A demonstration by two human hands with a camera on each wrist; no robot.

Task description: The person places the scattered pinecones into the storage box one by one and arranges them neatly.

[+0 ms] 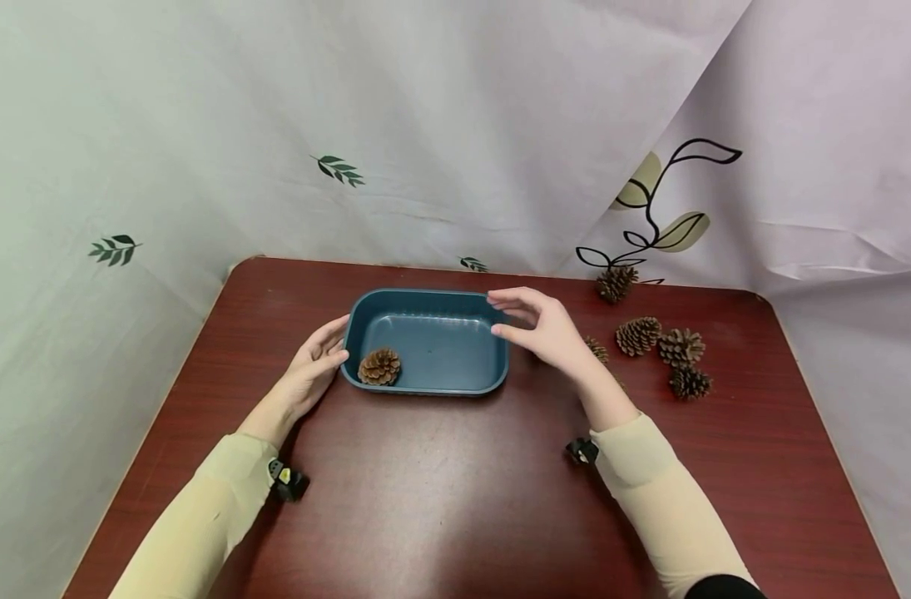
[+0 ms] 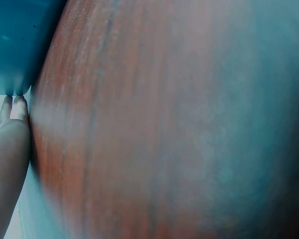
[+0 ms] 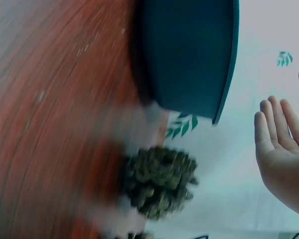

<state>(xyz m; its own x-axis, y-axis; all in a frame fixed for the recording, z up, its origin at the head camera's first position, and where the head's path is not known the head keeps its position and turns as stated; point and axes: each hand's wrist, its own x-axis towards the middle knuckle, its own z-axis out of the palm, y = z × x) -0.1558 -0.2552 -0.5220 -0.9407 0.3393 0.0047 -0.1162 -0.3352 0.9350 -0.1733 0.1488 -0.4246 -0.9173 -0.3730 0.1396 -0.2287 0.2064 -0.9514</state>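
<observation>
A blue rectangular plastic tray [image 1: 428, 389] sits on the table, with one brown pine cone [image 1: 379, 367] lying in its near left corner. My left hand [image 1: 313, 370] is at the tray's left end, its fairly straight fingers and thumb touching the wall; the left wrist view also has those fingertips right against the tray [image 2: 12, 64]. Over the tray's right end is my right hand [image 1: 537, 326], palm turned inward, fingers loosely extended and holding nothing. In the right wrist view a pine cone [image 3: 161, 181] shows beside the tray [image 3: 189, 59], away from the raised right hand [image 3: 284, 144].
Several more pine cones [image 1: 638, 336] are spread over the right side of the dark red wooden table [image 1: 395, 499], some partly hidden behind my right wrist. One pine cone [image 1: 616, 284] is near the back edge. A white curtain [image 1: 425, 125] with leaf prints hangs behind the table.
</observation>
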